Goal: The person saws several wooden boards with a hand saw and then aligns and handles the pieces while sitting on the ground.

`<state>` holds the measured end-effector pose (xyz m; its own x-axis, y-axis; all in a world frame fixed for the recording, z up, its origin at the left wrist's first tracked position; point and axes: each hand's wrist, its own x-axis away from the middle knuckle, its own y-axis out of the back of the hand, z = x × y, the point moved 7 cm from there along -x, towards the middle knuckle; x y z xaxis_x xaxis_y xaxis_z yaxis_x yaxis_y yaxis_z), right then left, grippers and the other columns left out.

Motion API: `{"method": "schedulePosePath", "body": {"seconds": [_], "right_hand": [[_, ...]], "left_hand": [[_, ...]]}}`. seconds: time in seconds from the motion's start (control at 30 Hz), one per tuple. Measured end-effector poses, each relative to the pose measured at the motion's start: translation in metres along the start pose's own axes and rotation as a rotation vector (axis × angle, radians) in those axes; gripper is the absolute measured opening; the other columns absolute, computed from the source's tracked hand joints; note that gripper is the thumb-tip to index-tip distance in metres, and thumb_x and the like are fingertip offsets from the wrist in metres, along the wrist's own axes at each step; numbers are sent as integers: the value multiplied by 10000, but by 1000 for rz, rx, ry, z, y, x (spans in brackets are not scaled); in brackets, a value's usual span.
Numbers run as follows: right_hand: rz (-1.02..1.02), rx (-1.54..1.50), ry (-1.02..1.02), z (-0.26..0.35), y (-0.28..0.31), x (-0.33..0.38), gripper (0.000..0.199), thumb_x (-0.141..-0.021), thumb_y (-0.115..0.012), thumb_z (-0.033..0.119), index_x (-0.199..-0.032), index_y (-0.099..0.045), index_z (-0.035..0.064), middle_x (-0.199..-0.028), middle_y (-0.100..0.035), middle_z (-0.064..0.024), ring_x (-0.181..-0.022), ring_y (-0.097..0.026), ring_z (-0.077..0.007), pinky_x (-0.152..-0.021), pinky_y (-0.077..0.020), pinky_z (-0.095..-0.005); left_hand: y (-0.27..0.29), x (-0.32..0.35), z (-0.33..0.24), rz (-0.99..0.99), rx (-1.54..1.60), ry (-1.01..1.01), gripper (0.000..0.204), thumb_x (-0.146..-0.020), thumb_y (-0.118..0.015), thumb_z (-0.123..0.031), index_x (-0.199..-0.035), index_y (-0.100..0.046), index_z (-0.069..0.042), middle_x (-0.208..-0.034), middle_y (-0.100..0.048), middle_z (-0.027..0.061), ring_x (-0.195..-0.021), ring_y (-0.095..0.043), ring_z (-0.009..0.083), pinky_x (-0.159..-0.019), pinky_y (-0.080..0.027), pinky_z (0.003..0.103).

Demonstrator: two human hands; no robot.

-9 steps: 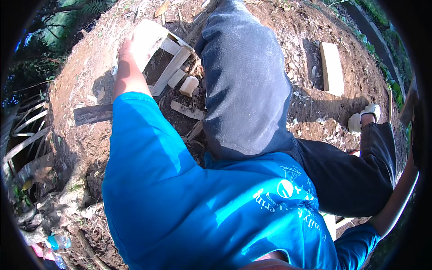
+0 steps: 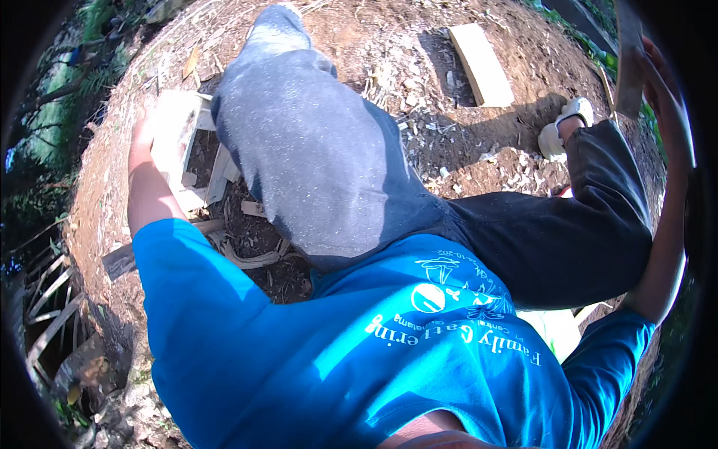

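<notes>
Both hands partly hidden: left hand (image 2: 140, 138) behind plank (image 2: 173, 138), right hand (image 2: 666, 90) at rim.

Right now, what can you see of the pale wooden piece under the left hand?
The pale wooden piece is a flat, light-coloured block of rough-cut timber, sunlit, lying on bare brown soil at the upper left. The left hand rests along its left edge. More pale offcuts lie against its right and lower sides, partly hidden by the grey trouser leg. Wood chips litter the ground around it. Its underside is not visible.
</notes>
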<state>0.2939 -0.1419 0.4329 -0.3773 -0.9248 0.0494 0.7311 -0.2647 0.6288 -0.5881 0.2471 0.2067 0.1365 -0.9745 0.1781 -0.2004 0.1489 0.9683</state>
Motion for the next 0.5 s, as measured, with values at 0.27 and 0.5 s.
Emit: {"method": "schedulePosePath", "body": {"seconds": [0.27, 0.5], "right_hand": [[230, -2, 11, -29, -40, -27, 232, -951, -704, 125, -1166, -662, 48, -1001, -710, -6, -924, -661, -98, -872, -517, -256], [211, 4, -79, -60, -30, -17, 215, -982, -681, 180, -1173, -682, 82, -737, -575, 90, -571, -415, -12, -496, -304, -225]], "left_hand": [[20, 133, -473, 216, -180, -1128, 333, -1065, -586, -301, -971, -662, 9, -881, -624, 54, -863, -587, 130, -820, -470, 286], [-159, 315, -672, 258, -303, -1978, 851, -664, -912, -295, -1437, -568, -205, -1488, -529, 156, -1300, -541, 378, -1058, -464, 500]]}}
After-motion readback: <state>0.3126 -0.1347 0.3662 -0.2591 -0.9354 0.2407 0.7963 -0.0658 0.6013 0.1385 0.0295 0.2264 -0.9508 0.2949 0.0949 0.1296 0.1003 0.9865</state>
